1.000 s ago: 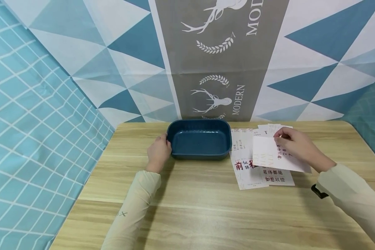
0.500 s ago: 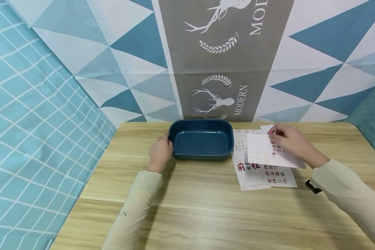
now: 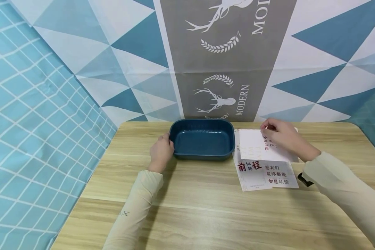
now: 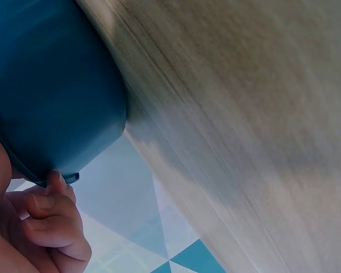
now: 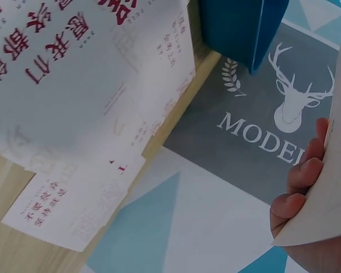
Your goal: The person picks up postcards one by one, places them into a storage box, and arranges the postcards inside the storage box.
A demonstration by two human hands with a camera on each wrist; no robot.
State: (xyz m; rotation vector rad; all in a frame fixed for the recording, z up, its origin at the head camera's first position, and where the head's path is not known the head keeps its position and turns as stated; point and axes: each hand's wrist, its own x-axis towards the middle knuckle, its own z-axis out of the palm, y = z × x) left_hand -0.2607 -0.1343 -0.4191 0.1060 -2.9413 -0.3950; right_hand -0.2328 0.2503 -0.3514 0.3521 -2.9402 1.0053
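Observation:
A dark blue rectangular dish stands at the back of the table. My left hand grips its left end, and in the left wrist view the curled fingers are at the rim by a small lip. My right hand pinches a white card with printed characters by its far edge. That card is held above several other printed cards, which lie overlapping to the right of the dish. It hides their far parts in the head view. From the right wrist, the held card appears edge-on beside my fingers.
The wood-grain table ends at the back against a patterned cloth with deer and triangles. A blue checked cloth hangs along the left side. A black band shows below my right sleeve.
My right hand has moved left and toward the back with the card, bringing it nearer the dish. More of the cards' front parts show. My left hand stays on the dish.

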